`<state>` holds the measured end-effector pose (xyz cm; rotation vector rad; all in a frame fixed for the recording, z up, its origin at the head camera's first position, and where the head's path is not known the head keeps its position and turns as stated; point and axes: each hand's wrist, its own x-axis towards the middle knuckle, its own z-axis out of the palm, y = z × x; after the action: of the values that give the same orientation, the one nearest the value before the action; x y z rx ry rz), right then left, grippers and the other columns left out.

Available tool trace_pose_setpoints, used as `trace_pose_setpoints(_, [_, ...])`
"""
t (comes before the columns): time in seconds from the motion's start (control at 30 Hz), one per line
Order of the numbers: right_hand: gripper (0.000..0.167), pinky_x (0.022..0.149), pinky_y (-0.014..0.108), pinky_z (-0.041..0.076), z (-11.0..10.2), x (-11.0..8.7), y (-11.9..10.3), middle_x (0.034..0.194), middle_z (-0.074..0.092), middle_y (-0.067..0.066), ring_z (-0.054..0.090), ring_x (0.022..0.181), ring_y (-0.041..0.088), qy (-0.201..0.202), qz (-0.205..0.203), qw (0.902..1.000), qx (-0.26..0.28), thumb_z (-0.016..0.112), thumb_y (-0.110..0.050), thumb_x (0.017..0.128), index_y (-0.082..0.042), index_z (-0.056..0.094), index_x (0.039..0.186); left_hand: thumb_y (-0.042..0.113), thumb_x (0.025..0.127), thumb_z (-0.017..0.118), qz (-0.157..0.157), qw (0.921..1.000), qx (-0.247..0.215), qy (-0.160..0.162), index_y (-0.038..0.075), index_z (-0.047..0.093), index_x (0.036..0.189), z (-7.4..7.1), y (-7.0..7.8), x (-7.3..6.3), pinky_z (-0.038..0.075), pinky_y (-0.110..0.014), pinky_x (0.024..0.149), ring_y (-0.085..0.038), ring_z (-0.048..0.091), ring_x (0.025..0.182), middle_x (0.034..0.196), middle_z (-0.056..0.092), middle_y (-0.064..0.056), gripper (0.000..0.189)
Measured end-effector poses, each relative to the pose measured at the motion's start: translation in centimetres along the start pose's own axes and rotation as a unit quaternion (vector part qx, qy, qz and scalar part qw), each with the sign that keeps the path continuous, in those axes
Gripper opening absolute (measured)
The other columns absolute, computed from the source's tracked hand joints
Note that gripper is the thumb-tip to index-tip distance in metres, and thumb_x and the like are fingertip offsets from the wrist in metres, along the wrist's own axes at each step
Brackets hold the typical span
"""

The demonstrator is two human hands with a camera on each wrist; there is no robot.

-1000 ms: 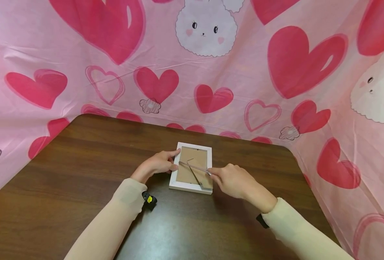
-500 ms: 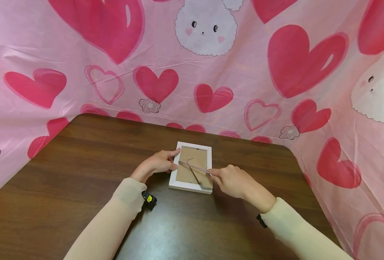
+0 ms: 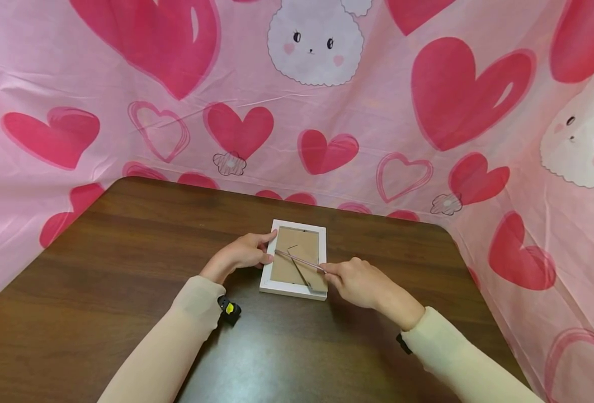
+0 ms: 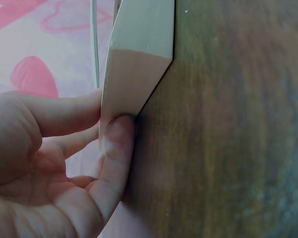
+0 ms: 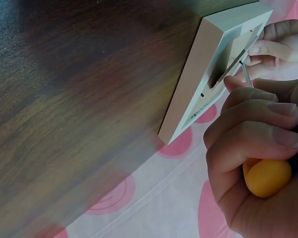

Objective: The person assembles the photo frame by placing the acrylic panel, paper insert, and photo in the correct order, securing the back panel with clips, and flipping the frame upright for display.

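Fingers (image 5: 253, 144) of the right hand (image 3: 359, 284) are gripping a yellow-ended tool (image 5: 268, 179) — its shaft (image 3: 302, 261) is crossing over the frame (image 3: 283, 273). Left hand (image 3: 243, 253) — that one's pinching the frame's edge.

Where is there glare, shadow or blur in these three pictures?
Head view: a pale glare on the near part of the brown table, with the white frame beyond it; left wrist view: table grain soft and smeary, dark shadow beside the left hand; right wrist view: dim toward the upper left, though the right hand and yellow handle look fairly sharp.
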<state>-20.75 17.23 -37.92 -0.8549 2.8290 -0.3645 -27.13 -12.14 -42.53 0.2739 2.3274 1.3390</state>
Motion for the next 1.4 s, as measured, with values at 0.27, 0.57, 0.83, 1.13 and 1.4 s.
trace_pose_setpoints(0.27, [0.036, 0.053, 0.031, 0.04, 0.23, 0.16, 0.2, 0.074, 0.063, -0.005, 0.041, 0.057, 0.011, -0.002, 0.017, 0.9999, -0.001, 0.064, -0.022, 0.107, -0.017, 0.07, 0.142, 0.005, 0.1, 0.069, 0.003, 1.0, -0.007, -0.001, 0.015, 0.034, 0.166, 0.02, 0.04, 0.06, 0.059, -0.036, 0.089, -0.019, 0.058, 0.088, 0.096, 0.058, -0.011, 0.075])
trace_pose_setpoints(0.57, [0.036, 0.053, 0.029, 0.041, 0.42, 0.25, 0.36, 0.08, 0.067, -0.004, 0.041, 0.057, 0.009, -0.004, 0.014, 0.9998, 0.012, 0.064, -0.021, 0.107, -0.015, 0.07, 0.142, 0.008, 0.101, 0.07, -0.006, 1.0, -0.001, 0.001, 0.019, 0.035, 0.166, -0.02, -0.13, 0.03, 0.058, -0.036, 0.09, -0.02, 0.059, 0.091, 0.099, 0.058, -0.011, 0.075])
trace_pose_setpoints(0.83, [0.036, 0.054, 0.029, 0.041, 0.46, 0.2, 0.46, 0.106, 0.076, 0.003, 0.043, 0.059, 0.01, -0.002, 0.013, 0.9999, 0.011, 0.064, -0.02, 0.107, -0.015, 0.07, 0.142, 0.006, 0.101, 0.068, -0.001, 1.0, -0.005, -0.005, 0.016, 0.034, 0.166, 0.0, 0.01, 0.02, 0.059, -0.036, 0.091, -0.02, 0.058, 0.09, 0.097, 0.057, -0.011, 0.075])
trace_pose_setpoints(1.13, [0.036, 0.057, 0.029, 0.042, 0.49, 0.15, 0.55, 0.113, 0.077, 0.006, 0.045, 0.061, 0.01, 0.002, 0.004, 0.9998, 0.017, 0.064, -0.02, 0.107, -0.012, 0.07, 0.141, 0.005, 0.1, 0.068, 0.001, 1.0, -0.004, -0.005, 0.014, 0.034, 0.166, -0.04, -0.02, 0.04, 0.059, -0.038, 0.092, -0.021, 0.058, 0.091, 0.099, 0.058, -0.013, 0.074])
trace_pose_setpoints(1.4, [0.037, 0.053, 0.027, 0.038, 0.56, 0.19, 0.63, 0.082, 0.067, -0.002, 0.036, 0.057, 0.008, -0.006, 0.008, 0.9996, 0.028, 0.064, -0.019, 0.107, -0.012, 0.069, 0.143, 0.005, 0.101, 0.068, -0.002, 1.0, -0.003, -0.005, 0.015, 0.034, 0.166, -0.08, -0.09, 0.1, 0.059, -0.038, 0.092, -0.021, 0.059, 0.092, 0.1, 0.058, -0.013, 0.074])
